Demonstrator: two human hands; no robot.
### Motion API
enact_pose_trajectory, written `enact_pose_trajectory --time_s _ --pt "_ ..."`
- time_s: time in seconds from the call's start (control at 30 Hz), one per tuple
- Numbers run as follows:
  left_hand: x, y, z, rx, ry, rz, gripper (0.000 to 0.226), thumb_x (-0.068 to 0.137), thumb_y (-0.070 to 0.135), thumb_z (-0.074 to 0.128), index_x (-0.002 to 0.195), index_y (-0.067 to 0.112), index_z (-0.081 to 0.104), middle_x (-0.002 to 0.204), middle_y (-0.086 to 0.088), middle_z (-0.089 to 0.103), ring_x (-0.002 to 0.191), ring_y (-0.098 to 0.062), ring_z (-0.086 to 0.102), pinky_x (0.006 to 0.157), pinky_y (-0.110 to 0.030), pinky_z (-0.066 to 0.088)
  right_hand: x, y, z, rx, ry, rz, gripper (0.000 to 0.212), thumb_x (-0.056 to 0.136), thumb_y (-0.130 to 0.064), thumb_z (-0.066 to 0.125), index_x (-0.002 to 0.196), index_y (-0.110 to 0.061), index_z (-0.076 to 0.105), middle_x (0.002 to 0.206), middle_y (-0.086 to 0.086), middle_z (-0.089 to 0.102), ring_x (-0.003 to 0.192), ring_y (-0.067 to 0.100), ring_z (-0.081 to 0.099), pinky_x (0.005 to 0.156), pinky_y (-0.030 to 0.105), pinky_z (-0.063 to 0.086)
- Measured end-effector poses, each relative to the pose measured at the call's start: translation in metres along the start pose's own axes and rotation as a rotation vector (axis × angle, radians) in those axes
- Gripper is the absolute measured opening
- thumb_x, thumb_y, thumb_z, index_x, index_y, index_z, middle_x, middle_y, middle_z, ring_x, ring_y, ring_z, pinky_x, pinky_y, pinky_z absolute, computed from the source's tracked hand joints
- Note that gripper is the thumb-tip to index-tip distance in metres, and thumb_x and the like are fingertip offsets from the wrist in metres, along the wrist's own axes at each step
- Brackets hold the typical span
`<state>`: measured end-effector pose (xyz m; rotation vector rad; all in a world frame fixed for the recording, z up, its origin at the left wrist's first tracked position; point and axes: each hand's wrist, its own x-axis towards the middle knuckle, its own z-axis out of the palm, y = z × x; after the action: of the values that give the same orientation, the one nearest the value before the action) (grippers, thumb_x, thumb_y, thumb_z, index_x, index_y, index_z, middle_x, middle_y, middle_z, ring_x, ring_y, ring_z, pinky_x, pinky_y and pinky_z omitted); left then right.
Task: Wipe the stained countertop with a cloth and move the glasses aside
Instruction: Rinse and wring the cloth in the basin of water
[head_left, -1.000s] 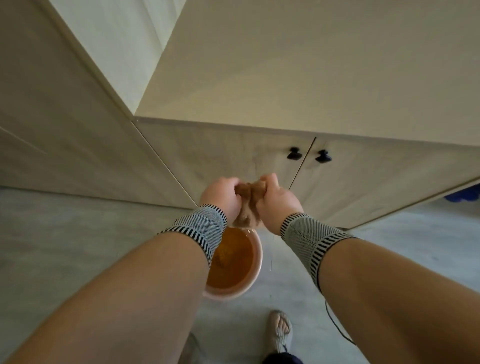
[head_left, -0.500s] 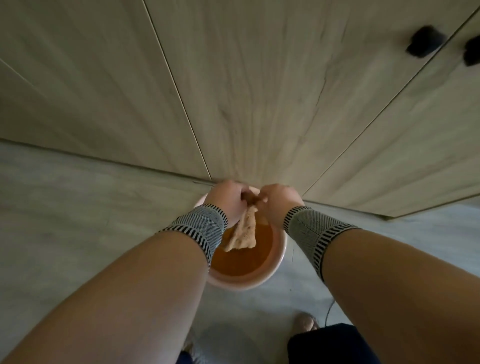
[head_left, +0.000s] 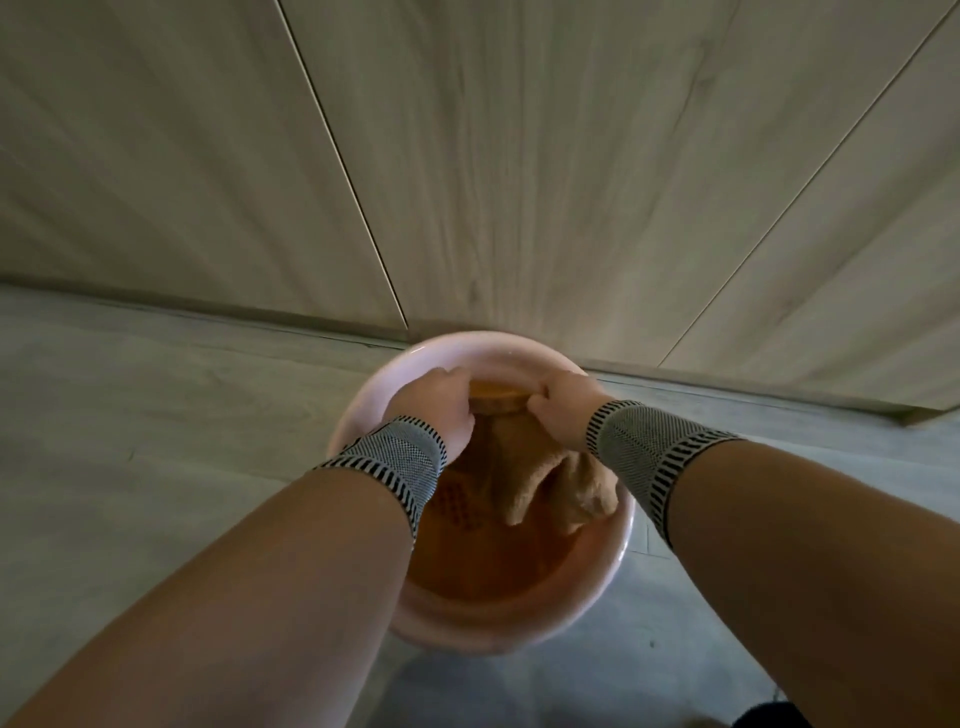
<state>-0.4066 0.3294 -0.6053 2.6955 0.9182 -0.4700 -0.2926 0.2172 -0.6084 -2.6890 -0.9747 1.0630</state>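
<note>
Left hand and right hand apparently grip cloth.

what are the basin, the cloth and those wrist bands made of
The basin looks like pale pink plastic: smooth, slightly glossy, with a thin rolled rim. The cloth, gripped by the left hand and right hand, seems to be terry or microfibre, given its nubby, limp brown folds; probably wet. The wrist bands look like elastic knit fabric, with a fine grey weave and black-and-white striped edges.
</note>
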Motion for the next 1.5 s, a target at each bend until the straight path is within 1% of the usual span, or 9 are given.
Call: enact_pose_trajectory --time_s 0.17,0.53,0.77,0.87,1.0,1.1,1.2,1.33,1.5 --pt "0.02 -0.016 0.064 0.012 0.022 0.056 0.054 0.094 0.036 0.058 0.143 0.027 0.04 0.147 -0.003 0.036 0.132 -0.025 0.04 0.106 -0.041 0.042 0.036 0.019 0.042 -0.02 -0.002 0.06 0.046 0.097 -0.031 0.048 0.138 -0.01 0.044 0.11 0.01 0.06 0.089 0.024 0.059 0.067 0.03 0.048" --pt "0.032 -0.03 0.137 0.071 -0.523 -0.009 0.075 0.092 0.051 0.056 0.156 0.036 0.019 0.165 0.004 -0.004 0.15 -0.035 -0.002 0.121 -0.054 0.011 0.074 0.016 0.116 -0.275 -0.092 -0.097 0.088 0.095 -0.037 0.058 0.156 -0.033 -0.006 0.16 0.005 -0.029 0.149 0.04 -0.009 0.115 0.067 0.015" --pt "0.031 -0.045 0.133 -0.308 -0.085 -0.474 0.048 0.097 0.028 0.051 0.145 0.033 0.042 0.152 -0.007 0.032 0.13 -0.028 0.041 0.106 -0.045 0.043 0.088 0.009 0.131 -0.463 -0.367 -0.071 0.094 0.092 -0.023 0.065 0.157 -0.034 -0.002 0.158 0.013 0.02 0.136 0.039 0.037 0.102 0.054 0.045" --pt "0.04 -0.04 0.129 -0.799 -0.273 -0.637 0.061 0.101 0.035 0.048 0.156 0.027 0.021 0.157 -0.012 0.027 0.108 -0.026 0.057 0.084 -0.038 0.053 0.09 -0.001 0.121 -0.189 -0.297 0.036 0.05 0.095 -0.006 0.056 0.143 -0.012 0.045 0.139 0.016 0.05 0.121 0.033 0.055 0.094 0.044 0.052" --pt "0.046 -0.034 0.125 -1.418 -0.572 -0.767 0.076 0.086 0.059 0.062 0.15 0.035 0.029 0.159 -0.01 0.026 0.14 -0.045 0.03 0.062 -0.058 0.057 0.084 -0.023 0.1 0.084 -0.125 -0.018 0.027 0.104 -0.009 0.041 0.124 -0.003 0.059 0.131 0.01 0.058 0.121 0.023 0.057 0.094 0.031 0.048" --pt "0.044 -0.026 0.115 -1.688 -0.534 -0.799 0.076 0.078 0.072 0.061 0.131 0.018 0.051 0.133 -0.017 0.058 0.117 -0.043 0.055 0.064 -0.054 0.056 0.083 -0.036 0.098 0.939 -0.118 0.136 0.022 0.1 -0.023 0.046 0.088 -0.015 0.062 0.084 0.006 0.064 0.085 0.027 0.06 0.084 0.041 0.052" --pt "0.042 -0.022 0.104 -1.705 -0.411 -0.737 0.06 0.082 0.066 0.062 0.113 0.014 0.062 0.106 -0.015 0.069 0.097 -0.032 0.065 0.075 -0.046 0.055 0.082 -0.05 0.1 1.246 -0.079 0.219 0.039 0.075 -0.054 0.055 0.071 -0.015 0.056 0.055 0.0 0.05 0.056 0.022 0.046 0.073 0.038 0.044" --pt "0.041 -0.02 0.101 -1.591 -0.33 -0.684 0.046 0.1 0.054 0.043 0.106 0.012 0.063 0.064 -0.008 0.068 0.064 -0.02 0.06 0.06 -0.028 0.048 0.077 -0.054 0.099 1.075 -0.017 0.047 0.042 0.094 -0.052 0.053 0.092 -0.011 0.059 0.086 0.004 0.062 0.087 0.026 0.061 0.089 0.04 0.048" --pt "0.047 -0.024 0.105 -1.426 -0.263 -0.781 0.043 0.104 0.037 0.042 0.121 0.003 0.062 0.107 -0.017 0.071 0.073 -0.022 0.061 0.052 -0.033 0.052 0.086 -0.041 0.114 0.855 0.019 0.043 0.048 0.102 -0.048 0.04 0.087 -0.009 0.063 0.074 0.003 0.06 0.069 0.02 0.058 0.069 0.034 0.05"
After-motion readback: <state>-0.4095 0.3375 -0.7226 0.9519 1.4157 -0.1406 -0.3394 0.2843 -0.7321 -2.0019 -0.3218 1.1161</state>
